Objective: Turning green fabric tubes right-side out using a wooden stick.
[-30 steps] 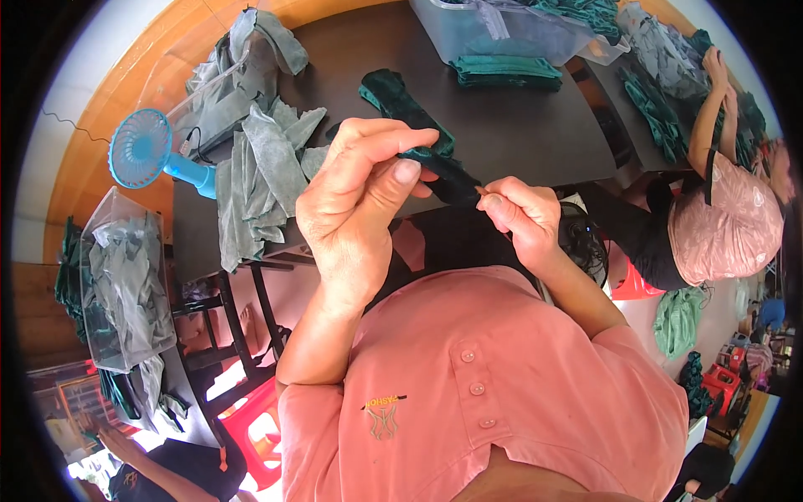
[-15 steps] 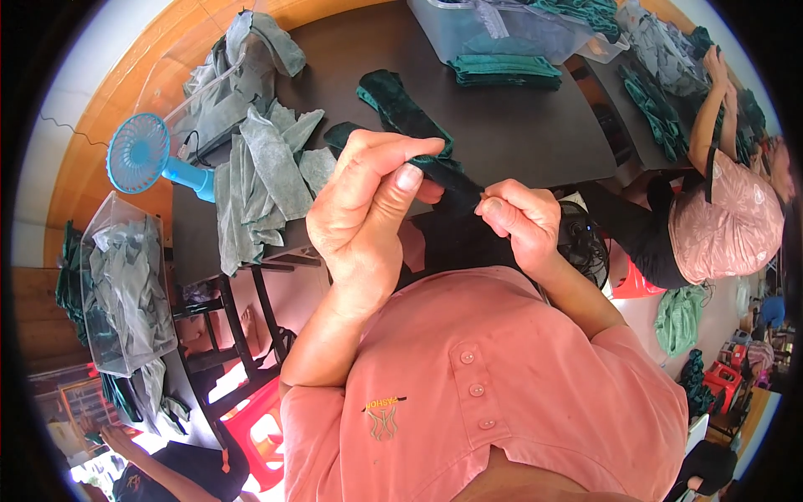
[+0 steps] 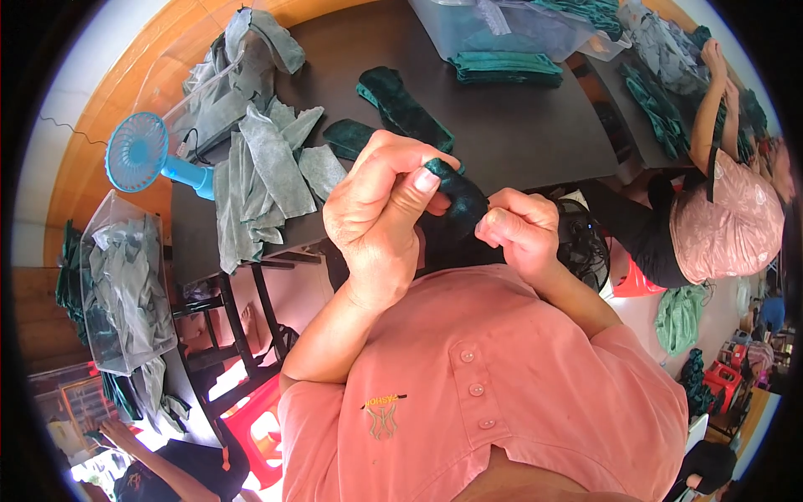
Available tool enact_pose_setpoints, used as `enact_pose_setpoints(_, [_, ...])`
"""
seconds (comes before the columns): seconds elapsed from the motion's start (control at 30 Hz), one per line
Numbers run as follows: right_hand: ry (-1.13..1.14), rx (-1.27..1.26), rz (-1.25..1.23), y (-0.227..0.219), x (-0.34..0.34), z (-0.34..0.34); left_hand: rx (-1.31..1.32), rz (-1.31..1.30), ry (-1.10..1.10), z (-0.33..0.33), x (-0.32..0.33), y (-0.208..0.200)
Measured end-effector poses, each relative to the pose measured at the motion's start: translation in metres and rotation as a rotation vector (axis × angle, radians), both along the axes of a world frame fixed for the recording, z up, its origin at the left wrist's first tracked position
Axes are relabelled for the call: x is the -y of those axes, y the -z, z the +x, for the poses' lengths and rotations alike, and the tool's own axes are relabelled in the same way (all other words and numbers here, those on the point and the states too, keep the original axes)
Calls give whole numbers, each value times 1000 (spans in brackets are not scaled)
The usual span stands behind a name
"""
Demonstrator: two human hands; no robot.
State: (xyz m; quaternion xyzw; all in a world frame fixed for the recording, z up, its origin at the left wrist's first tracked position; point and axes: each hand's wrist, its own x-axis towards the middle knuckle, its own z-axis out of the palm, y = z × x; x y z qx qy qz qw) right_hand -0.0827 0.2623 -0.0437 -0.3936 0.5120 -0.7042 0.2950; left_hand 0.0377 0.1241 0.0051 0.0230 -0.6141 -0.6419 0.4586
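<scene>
A dark green velvet strip [image 3: 465,201] is stretched between my hands, above the near edge of the table. One end is pinched by the thumb and fingers of my left hand [image 3: 381,209]. My right hand [image 3: 523,230] has its fingers closed on the other end, and the strip bows upward in a curve between them. Just beyond my left hand, a longer green velvet piece [image 3: 406,109] lies on the dark table [image 3: 535,125], with a smaller green piece [image 3: 347,138] beside it.
Grey-green fabric pieces [image 3: 272,167] lie at left near a blue fan [image 3: 138,152]. A clear bin [image 3: 502,29] stands at the back, with folded green cloth [image 3: 506,69] before it. Another bin [image 3: 125,284] of fabric is at far left. A co-worker [image 3: 723,222] works at right.
My hands have drawn closer together, my left moving slightly right. The strip has gone from fairly straight to a bowed curve. The green pieces on the table show more fully.
</scene>
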Motion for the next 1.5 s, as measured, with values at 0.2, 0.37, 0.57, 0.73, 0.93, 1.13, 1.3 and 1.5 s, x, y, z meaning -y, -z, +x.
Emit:
enact_pose_setpoints(0.2, [22, 10, 42, -2, 5, -1, -8, 68, -68, -1, -6, -5])
enact_pose_setpoints(0.37, [29, -56, 102, 2, 3, -5, 40, 27, -90, 1, 3, -2])
enact_pose_setpoints(0.57, [-69, 184, 68, 1, 1, -1, 51, 48, -20, 1, 3, -2])
enact_pose_setpoints(0.73, [-29, 60, 62, -8, 0, -3, 60, -55, -70, 3, -4, -12])
enact_pose_setpoints(0.93, [-100, 220, 31, -2, -6, -3, 61, -146, -92, 3, -3, -10])
enact_pose_setpoints(1.13, [-58, 85, 67, -10, -15, -6, 77, -219, -163, 2, -11, -22])
enact_pose_setpoints(1.3, [-151, 228, 165, -6, -27, -13, 8, -587, -297, 1, 1, -34])
enact_pose_setpoints(1.5, [16, 239, 212, -7, -22, -14, 79, -1261, -367, -5, -27, -51])
